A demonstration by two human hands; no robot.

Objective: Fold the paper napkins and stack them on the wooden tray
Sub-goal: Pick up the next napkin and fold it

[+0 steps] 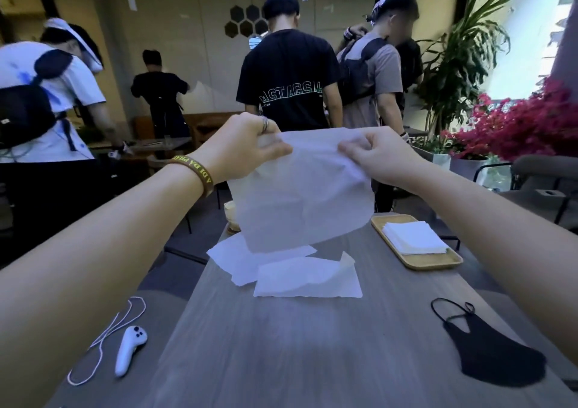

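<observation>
Head view: unfolded white paper napkin [300,188] held up in the air over the far half of the table [281,351], hanging free below both hands. Left hand [247,148] pinches the upper left corner between thumb and fingers. Right hand [375,157] pinches the upper right corner the same way. Sheet is thin, slightly see-through, bottom edge curved.

Directly under it, flat on the table: loose napkins [306,277], at least two, overlapping, one with a corner turned up.

Right of those, near the table's far right edge: wooden tray [438,264], oblong, light wood. It holds a stack of folded napkins [413,237], square and fairly even. Count not readable.

Writing: brown wristband [196,173] on the left wrist, yellow capitals, "ADI DA PHA" legible, the rest wraps out of sight. Ring [265,124] on a left finger. Black T-shirt [287,76] on a person standing beyond the table has outlined lettering across the back; too indistinct to read with confidence.

Near edge, left: white controller [128,349] lying in a loop of white cord [106,338]. Near edge, right: black face mask [491,351], flat, loops spread.

Pale cup [230,215] at the far end, partly hidden by the held sheet; contents not visible. Red flowers [525,129] at far right.
</observation>
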